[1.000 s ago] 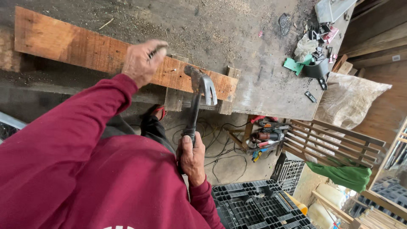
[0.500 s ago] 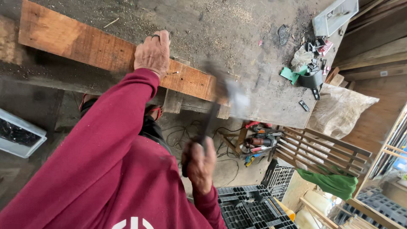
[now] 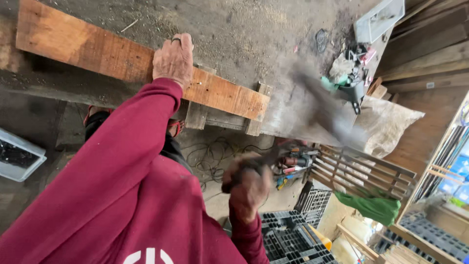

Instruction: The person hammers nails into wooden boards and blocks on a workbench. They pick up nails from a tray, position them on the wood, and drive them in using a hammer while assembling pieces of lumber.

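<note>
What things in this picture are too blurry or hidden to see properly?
- Hammer, head view: motion blur smears its head into a grey streak, so its shape is unclear.
- Right hand, head view: blurred, so its fingers on the handle cannot be made out.
- Plank, head view: the left hand covers part of it, so any nail there is hidden.
- Tools on the floor: too small and blurred to tell apart.

The left hand presses flat on a wooden plank at the desk's near edge. The right hand grips a blurred hammer.
</note>
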